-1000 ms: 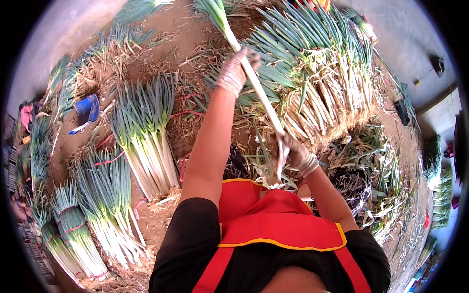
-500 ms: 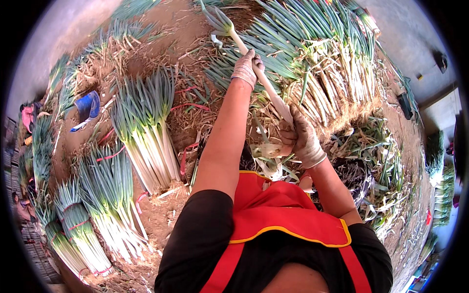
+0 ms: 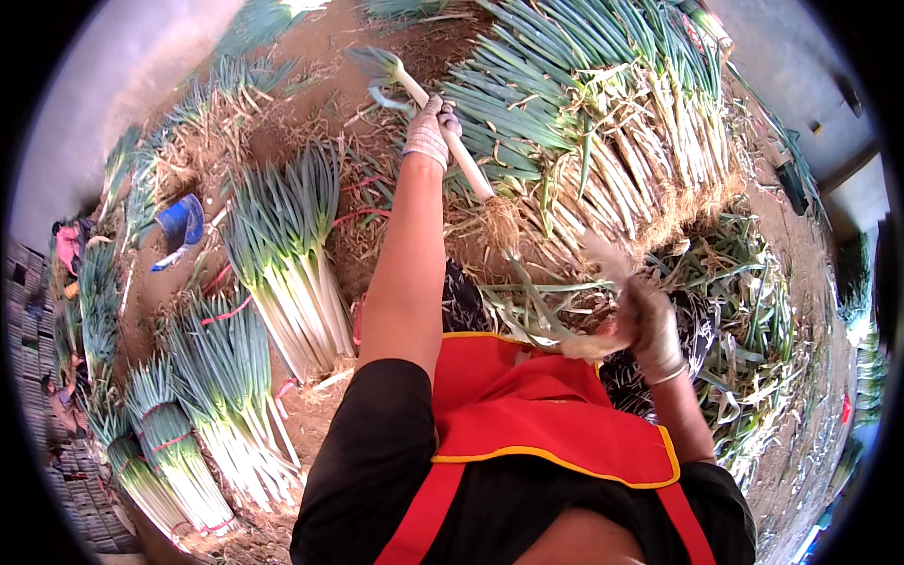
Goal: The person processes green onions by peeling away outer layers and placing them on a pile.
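Gloved hands (image 3: pixel 428 137): two. Held green onion (image 3: pixel 471 169): one. Green-onion heap (image 3: pixel 640 141) at upper right: one. Red-banded bundles (image 3: pixel 174 441), lower left: two. Loose clusters (image 3: pixel 292 273) beside them: two. Blue container (image 3: pixel 181 224): one. Red apron (image 3: pixel 556 438): one.

Wears blk tee (image 3: pixel 363 457), red apron (image 3: pixel 541 419) w/ yel trim (image 3: pixel 518 451), lt gloves (image 3: pixel 427 144).

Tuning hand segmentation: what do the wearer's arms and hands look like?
Left hand and right hand: pale, soiled gloves; the right one is motion-blurred, darker over the fingers, with a pale cuff. Forearms bare. Short, plain black sleeves. No cables visible.
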`<state>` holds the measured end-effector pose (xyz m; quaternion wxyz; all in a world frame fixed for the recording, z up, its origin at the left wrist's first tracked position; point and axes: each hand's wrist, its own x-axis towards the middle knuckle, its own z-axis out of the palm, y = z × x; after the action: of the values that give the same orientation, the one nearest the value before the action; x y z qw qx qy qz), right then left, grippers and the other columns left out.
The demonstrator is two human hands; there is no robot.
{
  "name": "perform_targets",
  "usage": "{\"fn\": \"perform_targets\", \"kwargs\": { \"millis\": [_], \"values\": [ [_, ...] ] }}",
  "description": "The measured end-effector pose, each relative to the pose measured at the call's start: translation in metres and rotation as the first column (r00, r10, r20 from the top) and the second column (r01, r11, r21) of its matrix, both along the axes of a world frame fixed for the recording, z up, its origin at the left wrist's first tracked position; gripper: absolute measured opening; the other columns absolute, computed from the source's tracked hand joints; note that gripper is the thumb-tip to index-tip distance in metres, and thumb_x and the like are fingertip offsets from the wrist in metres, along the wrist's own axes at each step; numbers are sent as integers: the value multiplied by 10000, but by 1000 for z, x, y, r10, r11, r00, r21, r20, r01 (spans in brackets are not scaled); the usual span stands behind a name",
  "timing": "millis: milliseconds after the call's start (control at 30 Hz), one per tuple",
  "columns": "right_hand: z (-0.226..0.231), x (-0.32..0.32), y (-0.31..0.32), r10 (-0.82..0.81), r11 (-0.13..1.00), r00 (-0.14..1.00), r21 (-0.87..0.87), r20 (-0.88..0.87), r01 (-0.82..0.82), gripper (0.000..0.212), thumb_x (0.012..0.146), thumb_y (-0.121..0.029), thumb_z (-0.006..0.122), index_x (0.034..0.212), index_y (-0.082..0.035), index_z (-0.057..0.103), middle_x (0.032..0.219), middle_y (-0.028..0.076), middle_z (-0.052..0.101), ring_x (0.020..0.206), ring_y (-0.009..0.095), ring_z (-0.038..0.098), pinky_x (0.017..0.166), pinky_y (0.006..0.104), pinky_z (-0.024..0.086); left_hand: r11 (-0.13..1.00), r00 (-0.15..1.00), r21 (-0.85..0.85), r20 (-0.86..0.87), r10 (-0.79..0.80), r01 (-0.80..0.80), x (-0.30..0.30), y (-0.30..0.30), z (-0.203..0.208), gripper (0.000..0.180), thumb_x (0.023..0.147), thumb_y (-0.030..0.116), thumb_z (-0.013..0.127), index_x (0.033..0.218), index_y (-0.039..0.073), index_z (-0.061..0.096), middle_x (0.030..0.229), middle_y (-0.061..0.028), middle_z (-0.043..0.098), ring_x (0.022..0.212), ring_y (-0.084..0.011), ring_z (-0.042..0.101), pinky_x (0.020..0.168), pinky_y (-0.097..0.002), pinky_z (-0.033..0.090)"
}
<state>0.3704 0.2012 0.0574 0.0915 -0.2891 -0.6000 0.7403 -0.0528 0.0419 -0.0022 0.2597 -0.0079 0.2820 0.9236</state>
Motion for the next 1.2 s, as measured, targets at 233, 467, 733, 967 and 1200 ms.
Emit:
{"fn": "perform_targets", "kwargs": {
  "millis": [233,467,733,967,1200],
  "values": [
    [32,-91,85,93,990,969,122,-227,-67,314,973,-284,477,1125,-35,593,596,-68,404,427,36,269,376,200,212,686,871,542,-236,-430,485,36,1,48,349,979,273,511,1226,29,540,735,39,376,566,-45,380,509,-205,365],
    [-65,-164,131,330,505,928,797,176,-331,547,846,-335,672,1302,-78,513,1137,236,604,1066,340,593,924,381,467,639,749,392,-301,-590,662,149,15,103,489,997,225,477,1371,-54,331,704,27,343,457,-12,319,378,-164,306],
    [-3,-156,144,-105,330,876,815,-470,477,888,707,-222,787,1415,-8,297,1433,250,332,1292,394,390,1070,387,350,352,473,415,-236,-849,839,271,5,74,553,978,218,508,1423,-10,272,689,-40,512,388,-42,437,289,-187,336],
    [-13,-129,161,-215,440,916,804,-338,400,179,832,-204,693,952,-74,665,798,113,693,760,237,684,668,360,532,548,543,-22,-112,-832,836,327,-29,73,624,947,308,568,1416,-18,316,659,-27,486,398,-40,411,314,-188,309],
    [-25,-119,194,-480,488,832,703,-279,518,564,923,-571,471,923,-27,617,760,107,614,752,204,621,705,346,521,418,512,-540,28,-858,730,367,-96,64,557,906,354,614,1327,37,435,718,-12,513,469,-71,416,401,-204,320]
  ]
}}
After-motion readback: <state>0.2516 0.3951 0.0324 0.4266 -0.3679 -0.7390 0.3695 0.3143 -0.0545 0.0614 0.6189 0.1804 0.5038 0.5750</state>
